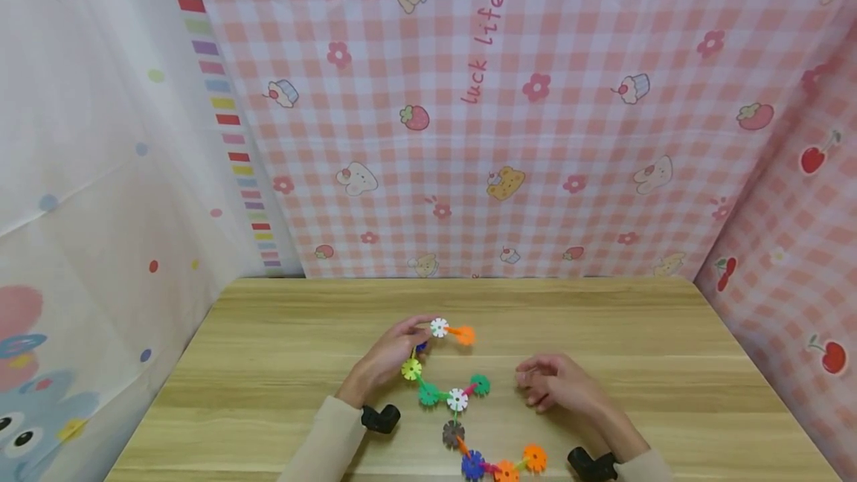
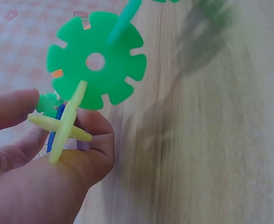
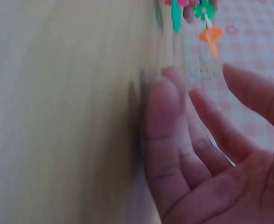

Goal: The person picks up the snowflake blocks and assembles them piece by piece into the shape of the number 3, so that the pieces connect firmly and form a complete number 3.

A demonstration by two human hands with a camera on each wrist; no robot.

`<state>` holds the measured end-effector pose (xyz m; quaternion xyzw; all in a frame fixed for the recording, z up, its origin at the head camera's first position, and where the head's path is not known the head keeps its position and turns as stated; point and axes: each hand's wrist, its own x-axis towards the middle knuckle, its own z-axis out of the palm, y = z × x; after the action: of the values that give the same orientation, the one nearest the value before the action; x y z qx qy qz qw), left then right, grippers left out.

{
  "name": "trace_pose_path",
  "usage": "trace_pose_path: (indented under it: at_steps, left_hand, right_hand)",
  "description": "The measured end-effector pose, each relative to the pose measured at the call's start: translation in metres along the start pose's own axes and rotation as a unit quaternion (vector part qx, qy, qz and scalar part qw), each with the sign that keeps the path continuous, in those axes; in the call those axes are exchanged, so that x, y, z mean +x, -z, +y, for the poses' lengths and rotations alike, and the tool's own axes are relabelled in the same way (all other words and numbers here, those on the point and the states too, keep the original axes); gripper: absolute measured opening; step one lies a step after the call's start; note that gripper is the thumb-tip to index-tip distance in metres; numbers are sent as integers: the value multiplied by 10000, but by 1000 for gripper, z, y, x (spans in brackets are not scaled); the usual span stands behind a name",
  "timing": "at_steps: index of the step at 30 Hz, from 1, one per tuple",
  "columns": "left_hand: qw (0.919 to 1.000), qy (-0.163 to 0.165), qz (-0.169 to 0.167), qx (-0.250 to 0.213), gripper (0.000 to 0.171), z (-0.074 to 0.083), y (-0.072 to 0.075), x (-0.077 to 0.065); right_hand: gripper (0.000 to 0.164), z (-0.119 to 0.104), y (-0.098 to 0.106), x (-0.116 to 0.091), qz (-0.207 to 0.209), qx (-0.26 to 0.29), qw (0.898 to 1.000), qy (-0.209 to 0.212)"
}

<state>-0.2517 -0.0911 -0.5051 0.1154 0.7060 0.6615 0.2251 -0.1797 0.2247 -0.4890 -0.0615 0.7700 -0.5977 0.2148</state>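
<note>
Near the middle of the table, my left hand (image 1: 391, 354) grips a chain of interlocking plastic snowflake discs by a blue disc (image 1: 420, 346), mostly hidden by the fingers. Beyond the fingertips a white disc (image 1: 439, 328) joins an orange disc (image 1: 466, 335). Below the hand the chain continues through a yellow disc (image 1: 411, 370), a green disc (image 1: 428, 394) and a second white disc (image 1: 458, 399), where a short branch ends in another green disc (image 1: 480, 385). In the left wrist view the large green disc (image 2: 71, 51) stands beyond the thumb. My right hand (image 1: 562, 385), fingers loosely bent, holds nothing, right of the chain.
Toward the near edge, the chain runs on through a grey disc (image 1: 453, 434), a dark blue disc (image 1: 472, 465) and orange ones. The wooden table (image 1: 268, 348) meets a pink checked cloth (image 1: 455, 169) behind. A black wrist device (image 1: 380, 419) sits on the left wrist, another on the right.
</note>
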Motion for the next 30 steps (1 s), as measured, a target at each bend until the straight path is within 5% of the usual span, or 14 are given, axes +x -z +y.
trace_pose_path:
  at_steps: [17,23,30]
  left_hand:
    - [9980,28,616,-141,40,-2,6,-3]
    - [9960,-7,837,-322,42,-1,3,-5]
    - [9950,-53,983,-138,40,1,1,-11]
  right_hand:
    - [28,17,12,-33,-1228,165,9903,-625]
    - [34,24,10,-27,-910,514,9932,-515]
    - [37,23,12,-17,-36,534,9983,-225]
